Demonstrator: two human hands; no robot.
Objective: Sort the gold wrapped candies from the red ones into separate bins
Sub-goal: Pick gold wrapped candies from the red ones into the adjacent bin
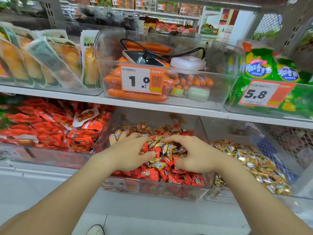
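Note:
A clear middle bin [152,189] on the lower shelf holds red wrapped candies [169,177] with gold wrapped candies [162,146] heaped on top. Both hands are down in this heap. My left hand [130,151] lies on the left of the pile with fingers curled into the candies, and a gold candy sits between two of its fingers. My right hand [193,155] lies on the right of the pile, fingers bent and gathering gold candies. A second clear bin [254,194] to the right holds only gold candies [250,165].
A bin of red snack packets [50,129] stands to the left. The upper shelf carries a sausage bin [169,99] with a phone, cable and white case, pale packets on the left and green bags [271,70] on the right. White floor lies below.

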